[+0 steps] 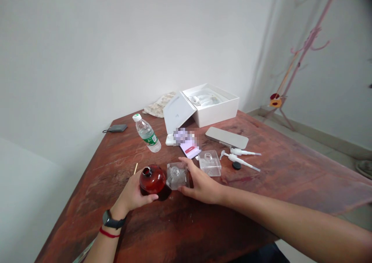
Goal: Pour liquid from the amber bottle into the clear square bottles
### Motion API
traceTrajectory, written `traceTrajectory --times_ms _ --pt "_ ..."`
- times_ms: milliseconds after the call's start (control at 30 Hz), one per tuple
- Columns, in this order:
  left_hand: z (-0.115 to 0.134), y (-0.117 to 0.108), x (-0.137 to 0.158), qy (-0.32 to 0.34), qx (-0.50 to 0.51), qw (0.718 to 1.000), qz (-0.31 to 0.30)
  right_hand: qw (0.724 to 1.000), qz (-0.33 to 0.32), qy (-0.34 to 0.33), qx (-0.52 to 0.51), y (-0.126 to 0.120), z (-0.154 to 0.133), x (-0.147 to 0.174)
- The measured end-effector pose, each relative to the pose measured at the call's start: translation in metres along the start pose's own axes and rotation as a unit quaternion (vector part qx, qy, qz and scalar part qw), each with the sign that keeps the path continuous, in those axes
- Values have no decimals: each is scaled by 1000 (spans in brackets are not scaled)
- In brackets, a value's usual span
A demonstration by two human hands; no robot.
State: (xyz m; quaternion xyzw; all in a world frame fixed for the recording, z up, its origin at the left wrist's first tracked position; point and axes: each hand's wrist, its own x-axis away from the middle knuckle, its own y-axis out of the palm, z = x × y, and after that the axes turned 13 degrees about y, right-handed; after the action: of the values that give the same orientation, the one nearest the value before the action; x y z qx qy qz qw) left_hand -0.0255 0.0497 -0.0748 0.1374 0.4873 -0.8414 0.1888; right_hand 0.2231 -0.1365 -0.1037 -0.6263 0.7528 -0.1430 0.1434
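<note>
My left hand [135,193] is wrapped round a brown bottle [155,179] whose narrow black neck is uncapped. Close beside it stands a clear square bottle [176,176], gripped by my right hand [200,183] with thumb and fingers on its right side. A second clear square bottle [211,164] is just beyond my right hand. To the right of that lie two white pump heads [241,160] with long tubes, and a small black cap [236,165]. A thin wooden stick [135,168] shows behind my left hand.
A water bottle [149,137] stands at the back left, near a grey power bank [116,128]. An open white box [217,114] with its lid leaning on it is at the back. A lit phone [190,148] and a grey case [226,137] lie mid-table. A pink coat rack [305,46] stands beyond.
</note>
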Motion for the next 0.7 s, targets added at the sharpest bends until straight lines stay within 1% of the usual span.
traceTrajectory --times_ms 67,267,433,700 --pt "0 0 0 -4 12 1000 0 1000 8 -3 8 1 3 -1" --pt "2 0 -2 8 95 995 27 999 28 -30 13 6 14 -4" --pt "1 0 0 14 104 994 40 998 44 -39 10 8 18 -7" --pt "-8 7 3 10 111 991 73 996 54 -72 8 8 21 -8"
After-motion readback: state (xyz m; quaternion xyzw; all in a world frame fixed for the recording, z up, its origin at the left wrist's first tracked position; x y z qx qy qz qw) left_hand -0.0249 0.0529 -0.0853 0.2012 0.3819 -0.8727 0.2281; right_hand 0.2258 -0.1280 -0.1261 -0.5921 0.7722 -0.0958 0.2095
